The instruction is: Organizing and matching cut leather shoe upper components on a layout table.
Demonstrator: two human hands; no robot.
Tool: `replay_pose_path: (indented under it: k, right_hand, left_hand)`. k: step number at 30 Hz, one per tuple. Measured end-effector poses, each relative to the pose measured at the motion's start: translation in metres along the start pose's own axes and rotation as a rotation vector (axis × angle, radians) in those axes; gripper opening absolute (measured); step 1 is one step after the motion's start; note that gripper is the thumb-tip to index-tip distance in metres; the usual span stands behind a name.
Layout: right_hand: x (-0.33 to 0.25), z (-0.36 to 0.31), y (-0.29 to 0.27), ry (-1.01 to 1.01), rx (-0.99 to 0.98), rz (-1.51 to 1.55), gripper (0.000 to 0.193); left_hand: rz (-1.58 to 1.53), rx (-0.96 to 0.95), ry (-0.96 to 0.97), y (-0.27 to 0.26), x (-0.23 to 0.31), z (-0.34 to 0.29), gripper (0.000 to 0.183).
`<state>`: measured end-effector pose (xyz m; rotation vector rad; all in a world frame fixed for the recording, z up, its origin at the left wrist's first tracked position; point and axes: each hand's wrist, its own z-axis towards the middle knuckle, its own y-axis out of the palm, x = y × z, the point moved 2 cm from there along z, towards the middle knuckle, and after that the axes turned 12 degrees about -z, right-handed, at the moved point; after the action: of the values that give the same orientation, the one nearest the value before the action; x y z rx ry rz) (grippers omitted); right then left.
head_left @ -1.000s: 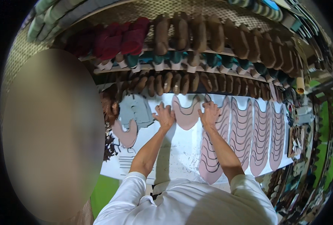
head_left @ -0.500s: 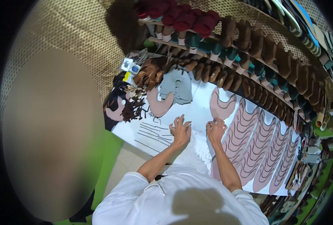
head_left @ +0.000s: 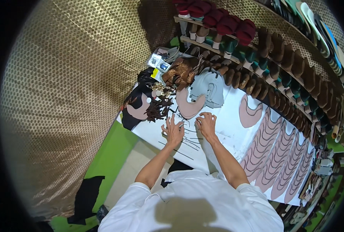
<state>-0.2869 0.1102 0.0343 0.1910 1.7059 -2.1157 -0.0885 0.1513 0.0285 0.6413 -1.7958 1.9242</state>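
Observation:
My left hand hovers over the white tabletop beside thin dark strips, its fingers spread. Across a small gap, my right hand has loosely bent fingers that stand apart. I make out nothing held in either hand, though the fingertips are small here. Just beyond them lies a pink U-shaped piece, with grey cut pieces behind it. To the right is another pink U-shaped piece with a dark curved line along its inner edge. Overlapping rows of similar pink pieces cover the table's right side.
Dark brown scraps, another pink piece and brown patterned material crowd the table's left end. Shelves of shoes curve along the far side. Woven matting hangs at the left.
Both hands have moved left across the table relative to the pink rows, toward the thin strips. The view has shifted too, and the large blurred shape at the left is gone.

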Motion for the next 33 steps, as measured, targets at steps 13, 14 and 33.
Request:
replay_pose_path:
  k: [13,14,33]
  right_hand:
    - [-0.026,0.077,0.048,-0.205,-0.330,-0.149,0.016]
    - [-0.026,0.079,0.047,-0.222,-0.351,-0.146,0.015]
    - [-0.028,0.170,-0.022,-0.082,0.004,-0.365,0.017]
  left_hand:
    - [-0.030,-0.313,0.201,-0.017,-0.047,0.070,0.034]
    - [-0.051,-0.292,0.243,-0.017,-0.050,0.071,0.033]
    - [0.089,-0.404,0.315,-0.002,-0.055,0.113,0.043]
